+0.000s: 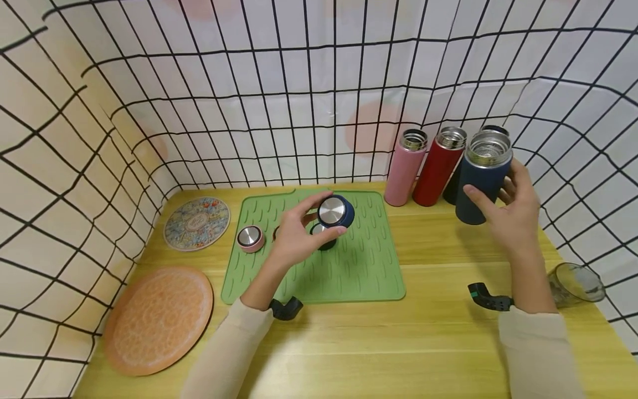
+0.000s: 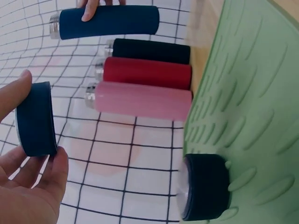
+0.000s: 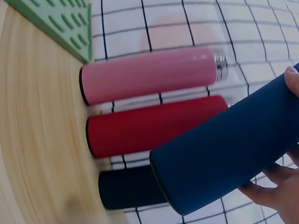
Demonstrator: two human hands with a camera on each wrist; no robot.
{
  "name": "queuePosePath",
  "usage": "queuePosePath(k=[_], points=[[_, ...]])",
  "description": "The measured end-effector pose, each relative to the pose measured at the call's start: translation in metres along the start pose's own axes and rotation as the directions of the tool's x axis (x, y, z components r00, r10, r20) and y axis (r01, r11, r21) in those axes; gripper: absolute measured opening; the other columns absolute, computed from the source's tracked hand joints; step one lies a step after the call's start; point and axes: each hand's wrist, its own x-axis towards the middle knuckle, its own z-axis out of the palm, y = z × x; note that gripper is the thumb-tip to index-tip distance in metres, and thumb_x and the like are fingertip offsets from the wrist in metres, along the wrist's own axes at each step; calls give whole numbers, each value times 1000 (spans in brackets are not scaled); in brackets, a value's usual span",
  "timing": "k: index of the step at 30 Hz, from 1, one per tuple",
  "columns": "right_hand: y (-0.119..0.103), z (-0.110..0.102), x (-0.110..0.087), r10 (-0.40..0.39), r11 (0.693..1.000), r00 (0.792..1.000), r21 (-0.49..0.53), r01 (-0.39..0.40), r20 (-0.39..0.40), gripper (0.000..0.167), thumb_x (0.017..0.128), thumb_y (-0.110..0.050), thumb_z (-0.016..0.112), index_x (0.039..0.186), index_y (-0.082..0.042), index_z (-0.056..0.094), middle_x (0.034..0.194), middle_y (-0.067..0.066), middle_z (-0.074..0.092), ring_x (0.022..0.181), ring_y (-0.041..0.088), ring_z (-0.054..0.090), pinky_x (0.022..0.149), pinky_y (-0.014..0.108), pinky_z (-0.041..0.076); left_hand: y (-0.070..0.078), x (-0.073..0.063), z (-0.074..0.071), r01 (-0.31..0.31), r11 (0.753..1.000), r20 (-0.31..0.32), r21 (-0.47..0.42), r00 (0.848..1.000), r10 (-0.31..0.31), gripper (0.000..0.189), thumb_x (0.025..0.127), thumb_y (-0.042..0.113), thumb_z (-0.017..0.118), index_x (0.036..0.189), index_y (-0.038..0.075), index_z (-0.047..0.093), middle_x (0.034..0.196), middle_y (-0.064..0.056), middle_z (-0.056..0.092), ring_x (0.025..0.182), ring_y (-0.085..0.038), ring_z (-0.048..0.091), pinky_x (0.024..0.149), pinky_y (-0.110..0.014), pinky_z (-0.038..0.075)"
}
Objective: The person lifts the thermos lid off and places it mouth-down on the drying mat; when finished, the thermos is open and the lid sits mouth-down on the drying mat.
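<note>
My left hand [image 1: 295,233] pinches a navy bottle lid [image 1: 335,211] with a steel top between thumb and fingers, above the green mat [image 1: 369,266]. Below it a dark lid [image 2: 208,186] sits on the mat, partly covered by the hand in the head view. A pink lid [image 1: 250,238] lies farther left; one more lid is mostly hidden behind the hand. My right hand [image 1: 515,213] grips a navy vacuum flask [image 1: 478,188] round its side, its steel mouth uncovered, and the right wrist view shows it tilted in front of the other flasks.
Lidless pink [image 1: 405,172], red [image 1: 438,172] and black [image 3: 131,187] flasks stand by the back grid wall. A drinking glass [image 1: 573,285] is at the right edge. On the left lie a patterned round mat [image 1: 197,224] and an orange round plate [image 1: 159,321].
</note>
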Motion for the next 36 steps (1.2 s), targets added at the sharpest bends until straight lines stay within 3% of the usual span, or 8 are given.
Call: queuePosePath(k=[5,9,14,16,22,29,36], points=[[14,-12,12,51,998,994,49,-46,-98,74,90,-16,80,153,-32,44,148,-3,54,129,15,58,113,34,48,-7,7,9,22,997,18,73,1000,-23,70,82,31,90,145,28,59,141,4,63,126,-13,60,105,-36,54],[21,-22,24,131,982,982,151,-110,-137,76,90,-14,80,153,-32,43,152,-1,51,133,19,56,118,37,43,-18,9,18,34,994,53,108,998,-40,72,82,33,90,146,27,58,143,4,62,128,-14,60,103,-34,56],[31,-28,37,232,901,959,409,-147,-166,74,84,-5,84,146,-26,50,143,0,55,126,19,58,120,36,39,-28,7,31,37,990,84,136,995,-48,72,85,33,87,149,23,56,148,-1,59,135,-19,57,103,-37,56],[36,-29,41,266,873,946,461,-156,-183,75,82,-4,86,145,-26,52,141,0,56,122,17,59,118,35,40,-32,7,35,26,989,91,145,995,-39,70,86,29,86,149,20,57,148,-5,59,134,-23,58,103,-41,56],[53,-29,50,375,827,906,511,-233,-194,78,83,-6,85,146,-31,47,148,-3,51,128,16,55,124,37,32,-41,6,47,2,977,125,211,992,-29,68,86,22,86,147,14,57,146,-8,60,134,-23,58,103,-36,56],[71,-24,74,414,813,894,511,-279,-170,79,88,-13,82,150,-36,39,161,-7,38,148,18,40,129,39,23,-46,5,57,12,962,163,274,985,-59,69,90,23,82,151,13,52,155,-10,51,143,-25,49,111,-38,50],[88,-23,91,454,769,879,563,-304,-145,80,85,-10,84,147,-36,40,152,-7,45,138,14,48,127,37,27,-49,2,63,35,943,192,331,976,-104,69,94,26,78,155,17,48,159,-9,47,147,-27,45,118,-46,43]])
